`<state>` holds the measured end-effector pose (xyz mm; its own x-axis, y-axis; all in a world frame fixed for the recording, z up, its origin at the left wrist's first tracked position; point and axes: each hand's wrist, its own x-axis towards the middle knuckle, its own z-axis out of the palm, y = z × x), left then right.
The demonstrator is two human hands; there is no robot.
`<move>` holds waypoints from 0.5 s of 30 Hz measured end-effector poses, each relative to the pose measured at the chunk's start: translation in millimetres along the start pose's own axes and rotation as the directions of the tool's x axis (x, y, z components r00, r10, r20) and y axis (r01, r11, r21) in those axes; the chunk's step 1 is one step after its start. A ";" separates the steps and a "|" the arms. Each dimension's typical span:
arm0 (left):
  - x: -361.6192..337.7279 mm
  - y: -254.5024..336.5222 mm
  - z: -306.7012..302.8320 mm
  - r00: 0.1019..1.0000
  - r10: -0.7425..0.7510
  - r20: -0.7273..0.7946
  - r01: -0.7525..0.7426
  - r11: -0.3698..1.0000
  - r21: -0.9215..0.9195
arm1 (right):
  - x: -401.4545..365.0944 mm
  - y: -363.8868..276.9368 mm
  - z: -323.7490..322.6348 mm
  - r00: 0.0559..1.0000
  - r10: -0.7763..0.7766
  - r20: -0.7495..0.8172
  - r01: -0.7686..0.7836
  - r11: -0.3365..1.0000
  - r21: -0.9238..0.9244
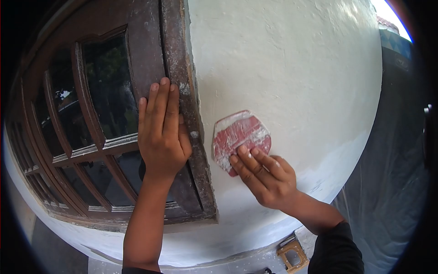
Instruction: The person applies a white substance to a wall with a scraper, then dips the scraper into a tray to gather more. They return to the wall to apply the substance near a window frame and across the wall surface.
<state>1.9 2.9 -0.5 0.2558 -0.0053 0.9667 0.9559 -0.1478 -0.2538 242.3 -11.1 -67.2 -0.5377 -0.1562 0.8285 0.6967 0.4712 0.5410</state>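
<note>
My left hand (163,134) lies flat on the brown wooden window frame (175,41), its fingers stretched upward and holding nothing. To its right, my right hand (267,176) grips a flat red putty spreader (242,134) by its lower edge. White putty is smeared across the spreader's face. The spreader is up against the white wall (283,68), just beside the frame's right edge. My thumb is hidden behind the tool. Specks of white show on my right fingertips, and white spots mark the frame near my left hand.
Glass panes (107,86) in wooden bars fill the left side. A dark sheet (388,173) hangs or stands at the right, beyond the wall's edge. Low down, a tan stool-like object (292,255) stands near the wall's foot.
</note>
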 end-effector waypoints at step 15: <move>0.8 -1.3 -2.2 1.000 0.008 0.005 -0.008 1.000 -0.024 | -8.1 4.4 6.9 0.993 0.023 -0.118 -0.031 0.997 -0.066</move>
<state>0.5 0.8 0.6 0.2643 -0.0013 0.9644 0.9501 -0.1715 -0.2606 246.4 -1.8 -72.6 -0.4615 -0.2465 0.8522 0.7430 0.4175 0.5232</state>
